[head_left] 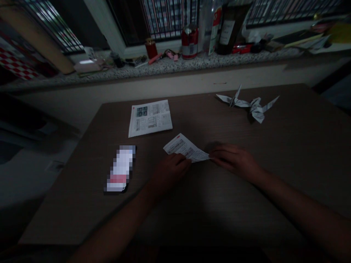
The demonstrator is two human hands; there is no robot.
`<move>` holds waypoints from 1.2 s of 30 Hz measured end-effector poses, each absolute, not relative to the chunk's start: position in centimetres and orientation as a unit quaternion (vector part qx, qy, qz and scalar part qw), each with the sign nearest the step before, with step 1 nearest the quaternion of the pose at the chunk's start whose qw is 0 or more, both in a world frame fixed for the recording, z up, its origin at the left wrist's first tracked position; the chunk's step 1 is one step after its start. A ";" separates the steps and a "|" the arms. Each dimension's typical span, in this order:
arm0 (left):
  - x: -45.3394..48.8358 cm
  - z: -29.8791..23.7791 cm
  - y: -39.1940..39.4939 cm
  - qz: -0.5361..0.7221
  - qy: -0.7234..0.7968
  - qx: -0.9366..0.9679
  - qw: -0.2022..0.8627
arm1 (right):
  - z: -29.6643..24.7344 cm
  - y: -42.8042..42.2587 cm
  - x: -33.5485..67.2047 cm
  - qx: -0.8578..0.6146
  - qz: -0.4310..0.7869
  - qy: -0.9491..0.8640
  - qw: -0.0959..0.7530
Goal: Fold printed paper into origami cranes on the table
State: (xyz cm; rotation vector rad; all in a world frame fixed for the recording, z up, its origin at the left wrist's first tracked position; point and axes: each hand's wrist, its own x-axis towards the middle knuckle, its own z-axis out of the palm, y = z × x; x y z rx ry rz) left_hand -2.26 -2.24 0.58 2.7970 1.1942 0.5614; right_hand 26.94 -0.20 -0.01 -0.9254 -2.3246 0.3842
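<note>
A folded piece of printed paper [184,145], narrowing to a point on its right, lies on the brown table between both hands. My left hand [172,168] has its fingers closed over the near edge of the paper. At the right tip, my right hand [233,159] pinches the paper between thumb and fingers. A flat printed sheet [150,118] lies beyond the left hand. Two folded paper cranes [233,99] rest near the table's back edge on the right, close to each other.
A phone [120,168] with a lit, blurred screen lies left of my left hand. Behind the table [90,153], a stone windowsill [131,73] carries a red can [189,42], bottles, a brown tube [231,31] and small clutter. The scene is dim.
</note>
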 end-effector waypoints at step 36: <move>-2.6 1.3 -1.5 0.224 0.506 0.811 0.190 | -0.3 1.3 25.8 -0.519 0.268 -0.755 0.300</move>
